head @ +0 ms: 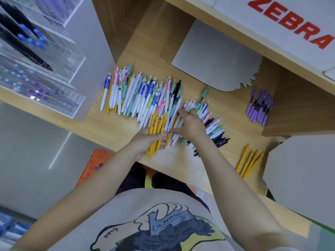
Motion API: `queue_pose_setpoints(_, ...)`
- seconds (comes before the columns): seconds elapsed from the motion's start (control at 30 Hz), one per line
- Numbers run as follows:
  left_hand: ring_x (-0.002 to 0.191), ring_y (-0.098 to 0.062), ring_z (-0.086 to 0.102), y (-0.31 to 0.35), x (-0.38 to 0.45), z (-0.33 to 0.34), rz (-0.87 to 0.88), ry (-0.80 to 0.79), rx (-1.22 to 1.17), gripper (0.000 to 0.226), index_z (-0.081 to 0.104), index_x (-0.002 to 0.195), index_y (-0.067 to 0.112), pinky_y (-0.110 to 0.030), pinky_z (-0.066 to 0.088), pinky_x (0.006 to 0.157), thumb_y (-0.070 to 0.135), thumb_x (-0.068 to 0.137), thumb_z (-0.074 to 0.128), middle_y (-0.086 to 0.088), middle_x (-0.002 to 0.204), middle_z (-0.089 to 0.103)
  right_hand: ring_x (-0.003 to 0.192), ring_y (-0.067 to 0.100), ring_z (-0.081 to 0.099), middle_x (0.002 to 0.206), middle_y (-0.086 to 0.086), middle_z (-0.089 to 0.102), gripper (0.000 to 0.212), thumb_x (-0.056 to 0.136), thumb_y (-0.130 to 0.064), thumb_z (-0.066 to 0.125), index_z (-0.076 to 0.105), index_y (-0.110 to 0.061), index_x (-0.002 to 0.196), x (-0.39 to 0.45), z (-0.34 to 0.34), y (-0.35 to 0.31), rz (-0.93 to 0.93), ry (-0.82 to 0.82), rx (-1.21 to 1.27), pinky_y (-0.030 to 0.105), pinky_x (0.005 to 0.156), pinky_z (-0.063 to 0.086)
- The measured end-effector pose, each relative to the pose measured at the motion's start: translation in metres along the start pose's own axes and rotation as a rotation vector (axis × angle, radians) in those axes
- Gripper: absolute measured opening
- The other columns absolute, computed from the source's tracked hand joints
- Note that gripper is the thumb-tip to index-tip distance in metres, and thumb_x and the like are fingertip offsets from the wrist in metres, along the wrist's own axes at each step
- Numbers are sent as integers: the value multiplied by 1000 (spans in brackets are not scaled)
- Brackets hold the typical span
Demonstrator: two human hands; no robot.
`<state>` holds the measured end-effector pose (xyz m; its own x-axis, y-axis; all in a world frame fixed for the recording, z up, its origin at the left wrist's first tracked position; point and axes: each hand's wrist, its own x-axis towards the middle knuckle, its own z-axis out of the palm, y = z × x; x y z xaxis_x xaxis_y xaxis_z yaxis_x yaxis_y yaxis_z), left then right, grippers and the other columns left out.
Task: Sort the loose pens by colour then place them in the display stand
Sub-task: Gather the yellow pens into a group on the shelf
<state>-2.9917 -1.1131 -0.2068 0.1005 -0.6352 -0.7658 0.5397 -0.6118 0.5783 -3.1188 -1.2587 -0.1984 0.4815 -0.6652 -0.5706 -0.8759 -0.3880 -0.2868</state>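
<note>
A big heap of loose pens (pixel 143 95), mostly white with coloured clips, is spread over the wooden shelf (pixel 112 127). My left hand (pixel 145 144) grips a bundle of yellow pens (pixel 156 130) at the heap's near edge. My right hand (pixel 192 124) rests on the heap with its fingers spread, forefinger and thumb touching white pens. Black pens (pixel 220 140) lie just right of that hand. Sorted groups lie apart: purple pens (pixel 259 107) at the far right and yellow pens (pixel 249 161) near the front right. The clear acrylic display stand (pixel 59 57) at the left holds blue and purple pens.
A grey cut-out board (pixel 217 57) lies behind the heap. A wooden upright (pixel 297 113) borders the purple pens on the right. A white sign with red ZEBRA lettering (pixel 290 20) sits on the shelf above. A grey panel (pixel 301 178) stands at the front right.
</note>
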Motion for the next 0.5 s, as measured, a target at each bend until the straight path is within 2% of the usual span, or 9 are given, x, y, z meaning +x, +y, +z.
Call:
queue_pose_setpoints(0.13, 99, -28, 73, -1, 2, 1, 18, -3, 23, 31, 67, 119, 4, -34, 61, 82, 20, 93, 69, -15, 108, 75, 113, 30, 50, 133, 11, 38, 88, 75, -53, 79, 39, -26, 148, 0, 4, 0, -6, 49, 12, 39, 91, 50)
queue_pose_setpoints(0.23, 100, -27, 73, -2, 2, 1, 30, 5, 46, 29, 68, 118, 6, -35, 61, 85, 21, 93, 69, -13, 107, 75, 102, 27, 53, 125, 9, 41, 72, 76, -48, 80, 49, -25, 137, 0, 3, 0, -3, 71, 97, 37, 85, 51)
queue_pose_setpoints(0.3, 100, -26, 73, -2, 1, 2, 36, 6, 58, 28, 69, 116, 7, -35, 60, 86, 22, 93, 69, -12, 106, 76, 92, 23, 54, 115, 5, 42, 54, 77, -40, 81, 57, -21, 122, -1, 4, 0, -4, 123, 231, 33, 80, 49)
queue_pose_setpoints(0.4, 100, -27, 73, -3, 0, 2, 34, 2, 74, 26, 71, 113, 6, -39, 59, 88, 22, 93, 70, -14, 105, 76, 78, 15, 47, 93, 1, 46, 26, 82, -24, 78, 62, -12, 98, -7, 6, -4, -26, 192, 451, 29, 68, 39)
queue_pose_setpoints(0.5, 100, -26, 73, 1, -2, 2, 29, -18, 104, 20, 72, 110, 8, -38, 59, 88, 19, 94, 69, -12, 105, 76, 71, 13, 52, 78, 2, 57, 14, 87, -16, 74, 61, -11, 91, -16, 1, -7, -17, 138, 722, 33, 67, 46)
